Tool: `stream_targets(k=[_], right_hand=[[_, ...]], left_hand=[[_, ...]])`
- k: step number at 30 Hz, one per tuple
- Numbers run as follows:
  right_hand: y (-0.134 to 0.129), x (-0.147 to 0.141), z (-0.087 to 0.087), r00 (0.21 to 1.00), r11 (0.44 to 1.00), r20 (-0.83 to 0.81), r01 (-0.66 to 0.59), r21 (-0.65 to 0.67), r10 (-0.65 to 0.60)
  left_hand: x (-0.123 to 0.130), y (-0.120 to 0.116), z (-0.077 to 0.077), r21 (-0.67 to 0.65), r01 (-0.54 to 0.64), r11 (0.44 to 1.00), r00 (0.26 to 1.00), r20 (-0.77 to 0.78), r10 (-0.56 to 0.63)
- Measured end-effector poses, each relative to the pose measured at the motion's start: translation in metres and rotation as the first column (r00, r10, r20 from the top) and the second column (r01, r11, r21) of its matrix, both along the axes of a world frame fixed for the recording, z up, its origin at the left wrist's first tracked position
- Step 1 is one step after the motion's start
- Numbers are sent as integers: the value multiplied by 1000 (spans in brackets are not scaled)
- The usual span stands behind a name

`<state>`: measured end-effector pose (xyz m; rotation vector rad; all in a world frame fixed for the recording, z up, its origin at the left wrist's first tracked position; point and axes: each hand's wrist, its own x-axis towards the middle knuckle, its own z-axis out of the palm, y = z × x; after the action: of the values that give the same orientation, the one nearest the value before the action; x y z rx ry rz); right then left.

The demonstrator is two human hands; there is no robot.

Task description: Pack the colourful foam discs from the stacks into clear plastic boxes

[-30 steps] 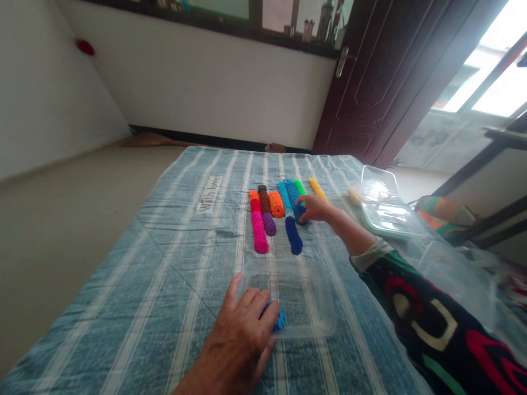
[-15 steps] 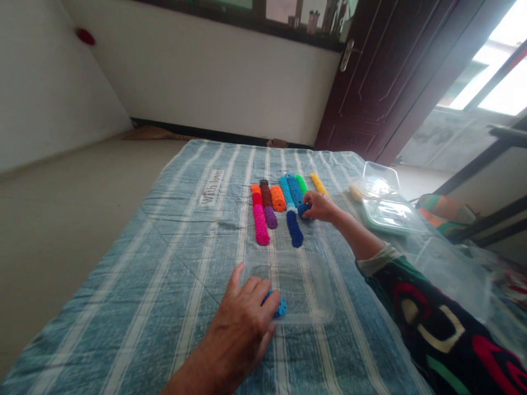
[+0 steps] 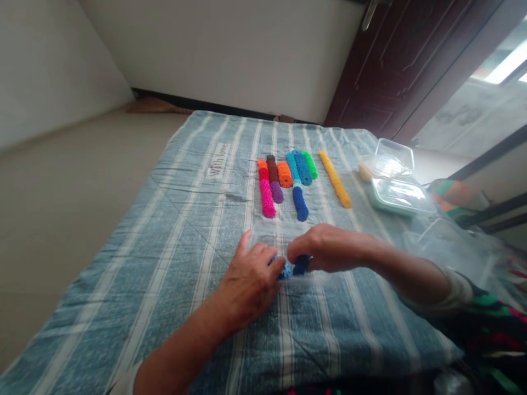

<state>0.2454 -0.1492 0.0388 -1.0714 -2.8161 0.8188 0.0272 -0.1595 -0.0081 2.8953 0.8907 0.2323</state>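
Note:
My left hand (image 3: 252, 274) reaches over the near left side of a clear plastic container (image 3: 284, 230). Its fingers close on a short stack of light blue notched discs (image 3: 285, 269) inside. Just right of it, my right hand (image 3: 319, 247) grips a dark blue disc stack (image 3: 302, 265), low over the container. Beyond the container lie rows of similar stacks: pink (image 3: 267, 202), purple (image 3: 277, 192), orange (image 3: 284, 174), dark blue (image 3: 301, 204), blue (image 3: 303, 169) and green (image 3: 310, 165). A long yellow stack (image 3: 335, 180) lies apart on the right.
A striped blue cloth (image 3: 173, 236) covers the surface. At the right edge stand a lidded clear box (image 3: 399, 196) and another transparent box (image 3: 394, 156), with more clear plastic (image 3: 448, 247) nearer me. A dark door (image 3: 379, 71) is at the back right.
My right hand has come back from the stacks to the container, bringing the dark blue discs. My left hand stays on the light blue discs. The view has tilted down.

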Motion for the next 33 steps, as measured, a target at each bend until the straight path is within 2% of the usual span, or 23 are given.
stream_targets(k=[3,6,17,24,33], right_hand=[[-1,-7,-16,997,1000,76,-12,13,11],[-1,-6,-24,998,999,53,42,20,-43],[-11,-12,-24,981,981,-29,193,12,-193],[-12,-11,-30,977,981,-94,193,-7,-193],[-13,-10,-35,956,974,-195,204,-101,-221]], left_hand=[[0,0,2,-9,5,1000,1000,-3,-5],[0,-1,5,-32,3,999,1000,12,-2],[-1,0,4,-74,18,997,995,95,-10],[1,0,8,-132,-10,991,996,88,22],[1,0,5,-94,4,996,991,131,8]])
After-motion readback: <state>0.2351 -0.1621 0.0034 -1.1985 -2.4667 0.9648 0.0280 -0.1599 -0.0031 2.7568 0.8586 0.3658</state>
